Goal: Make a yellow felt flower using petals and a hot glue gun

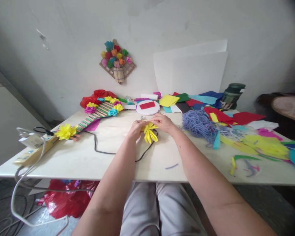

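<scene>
Above the middle of the table, my left hand (137, 127) and my right hand (162, 122) meet at a yellow pleated paper flower (150, 135). Both hands are closed, with fingers pinched together at the flower's upper edge. Its folded petals fan out downward below my fingers. A thin pale strip shows between my fingertips, too small to name. Behind the hands lies a white oval disc (148, 112) with a red paper rectangle (147, 105) on it. A black cord (104, 152) runs across the table beneath the flower.
At left are a woven fan-shaped piece with paper flowers (100, 109) and a power strip (35, 152). A tangle of blue-purple yarn (199, 124), coloured paper sheets (238, 118) and a dark green bottle (233, 95) occupy the right. A short purple strand (172, 166) lies near the front edge.
</scene>
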Motion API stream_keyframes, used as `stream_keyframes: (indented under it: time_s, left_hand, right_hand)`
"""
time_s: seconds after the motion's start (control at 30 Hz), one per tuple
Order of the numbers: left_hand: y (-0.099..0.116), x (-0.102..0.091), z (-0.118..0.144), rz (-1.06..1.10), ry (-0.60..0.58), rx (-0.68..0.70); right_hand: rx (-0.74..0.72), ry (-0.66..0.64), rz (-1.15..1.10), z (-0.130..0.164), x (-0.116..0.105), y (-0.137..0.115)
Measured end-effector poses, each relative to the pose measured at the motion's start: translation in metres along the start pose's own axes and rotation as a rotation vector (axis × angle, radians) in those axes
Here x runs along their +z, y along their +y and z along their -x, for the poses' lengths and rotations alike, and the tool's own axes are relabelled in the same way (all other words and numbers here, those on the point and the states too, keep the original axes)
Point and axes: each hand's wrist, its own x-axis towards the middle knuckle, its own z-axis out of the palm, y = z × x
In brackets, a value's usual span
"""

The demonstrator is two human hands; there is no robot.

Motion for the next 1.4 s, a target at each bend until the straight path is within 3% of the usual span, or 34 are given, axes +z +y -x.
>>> stream_keyframes:
  time_s: [0.6, 1.1, 1.4]
  left_hand:
    - [0.0007, -0.0012, 0.0019, -0.056, -0.083, 0.01]
    - [0.0006, 0.0007, 0.0018, -0.01, -0.018, -0.007]
    - [0.0038, 0.0031, 0.0048, -0.008, -0.02, 0.0]
  right_hand:
    - [0.022, -0.015, -0.023, 0.0001, -0.0008, 0.0004]
    - [0.006, 0.074, 0.046, -0.0012, 0.0024, 0.0008]
    - [0.04, 0.106, -0.079, -0.0019, 0.0024, -0.0019]
